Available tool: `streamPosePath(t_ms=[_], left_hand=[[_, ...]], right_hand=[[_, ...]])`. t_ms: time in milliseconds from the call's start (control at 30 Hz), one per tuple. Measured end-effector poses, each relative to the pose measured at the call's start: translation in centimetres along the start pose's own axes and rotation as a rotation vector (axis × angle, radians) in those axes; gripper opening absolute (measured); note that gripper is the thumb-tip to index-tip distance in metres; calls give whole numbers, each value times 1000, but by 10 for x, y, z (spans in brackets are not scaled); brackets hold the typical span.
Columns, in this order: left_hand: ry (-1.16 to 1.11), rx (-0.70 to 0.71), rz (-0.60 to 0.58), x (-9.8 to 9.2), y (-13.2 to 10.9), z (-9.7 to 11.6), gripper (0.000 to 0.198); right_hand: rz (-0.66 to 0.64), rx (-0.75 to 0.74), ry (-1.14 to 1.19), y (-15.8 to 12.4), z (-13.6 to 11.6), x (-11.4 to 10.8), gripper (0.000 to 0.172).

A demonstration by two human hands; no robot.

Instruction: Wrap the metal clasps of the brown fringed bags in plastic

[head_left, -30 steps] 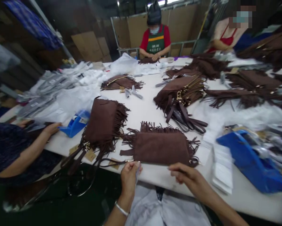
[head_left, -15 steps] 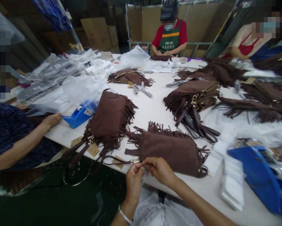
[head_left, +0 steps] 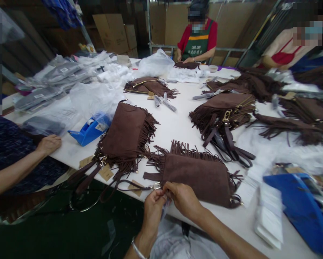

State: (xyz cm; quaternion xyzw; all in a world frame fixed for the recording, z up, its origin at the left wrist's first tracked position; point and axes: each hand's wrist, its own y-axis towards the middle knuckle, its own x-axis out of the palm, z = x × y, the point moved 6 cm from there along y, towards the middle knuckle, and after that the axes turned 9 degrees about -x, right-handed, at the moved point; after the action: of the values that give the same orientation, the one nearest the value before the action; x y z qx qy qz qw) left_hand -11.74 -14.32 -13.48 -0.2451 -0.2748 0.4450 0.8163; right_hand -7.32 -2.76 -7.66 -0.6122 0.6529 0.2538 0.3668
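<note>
pinching with left hand (head_left: 152,212) at a thin see-through piece (head_left: 164,210), hanging below thumb and forefinger by the near edge of the worktop (head_left: 174,124). bending fingers of right hand (head_left: 185,200) in against the left fingertips, both hands together; cannot tell about any grip there, too small and partly hidden. wearing a pale bracelet (head_left: 138,249) on left wrist.

just beyond the hands, lying flat on the worktop along its near edge: a dark brown fringed pouch (head_left: 201,176), overlapped at its near left corner by right hand in this view. cannot tell about touch between the two. just left of the fingertips, a metal clasp (head_left: 157,185) on a thin dark strap (head_left: 126,185).

further left, another brown pouch (head_left: 127,133), fringe to the right, with cardboard tags (head_left: 106,172) at its near end and straps over the edge. beside it, a blue tape dispenser (head_left: 89,132), then a co-worker's hand (head_left: 49,144). off to the right, a white stack of papers (head_left: 269,216) next to a blue holder (head_left: 293,205). beyond the near pouch, a heap of brown pouches (head_left: 223,108). across the worktop, a person in a green apron (head_left: 195,45).
</note>
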Motion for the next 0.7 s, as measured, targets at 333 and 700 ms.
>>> streamPosePath(t_ms=[333,700], left_hand=[[-93,-9,53,2,2,0,27],[-121,35,105,3,1,-11,18]], right_hand=[[-88,56,-66,11,1,-7,36],[73,81,144,-6,10,2,28]])
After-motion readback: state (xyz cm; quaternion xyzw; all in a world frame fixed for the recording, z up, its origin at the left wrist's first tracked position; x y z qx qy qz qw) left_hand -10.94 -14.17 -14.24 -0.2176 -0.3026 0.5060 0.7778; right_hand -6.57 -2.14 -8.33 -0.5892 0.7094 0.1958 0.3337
